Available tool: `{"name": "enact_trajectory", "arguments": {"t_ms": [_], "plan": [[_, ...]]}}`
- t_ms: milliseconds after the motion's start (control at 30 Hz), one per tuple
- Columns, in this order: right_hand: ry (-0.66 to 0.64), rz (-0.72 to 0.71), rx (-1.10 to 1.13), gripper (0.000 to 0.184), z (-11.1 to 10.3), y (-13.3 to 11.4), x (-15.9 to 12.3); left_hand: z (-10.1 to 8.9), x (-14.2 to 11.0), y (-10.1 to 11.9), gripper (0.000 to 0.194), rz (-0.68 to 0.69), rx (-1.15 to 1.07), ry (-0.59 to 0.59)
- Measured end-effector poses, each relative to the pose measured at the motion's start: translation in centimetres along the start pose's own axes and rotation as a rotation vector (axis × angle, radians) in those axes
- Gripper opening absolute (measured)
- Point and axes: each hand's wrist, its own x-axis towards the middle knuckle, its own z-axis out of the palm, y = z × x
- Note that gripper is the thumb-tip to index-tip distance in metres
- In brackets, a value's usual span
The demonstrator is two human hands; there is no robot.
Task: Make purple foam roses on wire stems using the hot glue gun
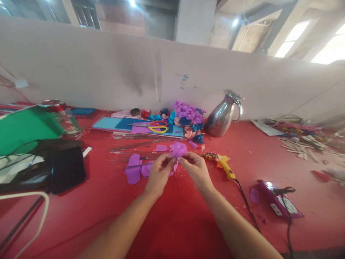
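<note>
A purple paper flower (178, 148) is held up between both my hands, above the red table. My left hand (161, 171) pinches its lower left side with thumb and fingertips. On the other side, my right hand (196, 168) pinches the flower's base, its fingertips close to the left ones. Purple paper petals (134, 169) lie to the left of my hands, partly hidden behind the left one. Thin wires (126, 148) are spread on the table beyond them. Right of my right hand rests a yellow glue gun (225, 165) with a black cord.
Scissors (153, 126) lie on blue paper sheets (107, 123). Behind my hands stand finished paper flowers (188, 114) and a metal jug (222, 117). A black phone (68, 169) and a glass jar (63, 118) are at left. A purple power strip (281, 201) sits at right.
</note>
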Motion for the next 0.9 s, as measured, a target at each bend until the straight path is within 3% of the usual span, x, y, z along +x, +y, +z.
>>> {"name": "enact_trajectory", "arguments": {"t_ms": [233,467,900], "plan": [[0.041,0.025,0.023,0.017,0.02,-0.16,-0.04,0.00,-0.03,0.31,0.024,-0.035,-0.016,-0.018],[0.039,0.007,0.030,0.015,0.14,-0.25,-0.13,0.21,-0.49,0.64,0.017,0.018,0.026,-0.047],[0.028,0.025,0.063,0.017,0.31,0.08,-0.06,0.39,-0.43,0.64,0.014,0.017,-0.044,0.103]]}}
